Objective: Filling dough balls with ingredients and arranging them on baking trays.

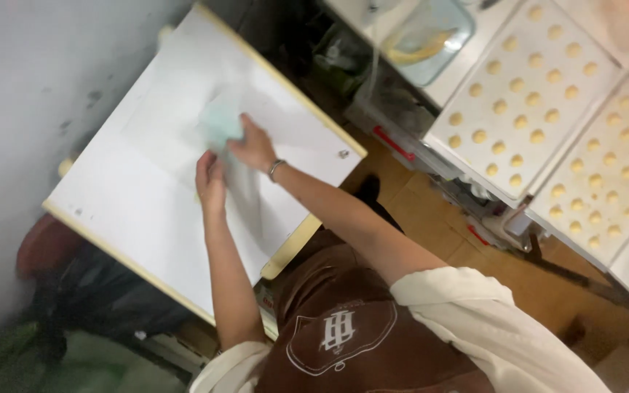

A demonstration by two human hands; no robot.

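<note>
Two bare hands work on a white board [140,182] that lies flat across a support at the left of the scene, tight against a grey wall [23,87]. The board's flat, open face gives a firm surface to press against, which is judged to be why the hands bear down on it.

The right hand [255,148] lies farther from the body, palm down, fingers closed on a pale green cloth [221,122] and pressing it to the board. The cloth is bunched under and just beyond the fingertips, near the board's middle. A thin bracelet [276,169] sits at that wrist; the forearm runs straight out from the body, elbow low.

The left hand [211,182] rests just beside the right, nearer the body, fingers together and curled slightly down onto the board. Whether it also grips part of the cloth cannot be told; motion blur hides the contact.

At the right, well apart, two white trays [525,94] carry rows of small round dough pieces [499,106]. A brown apron [343,327] covers the person's front.
</note>
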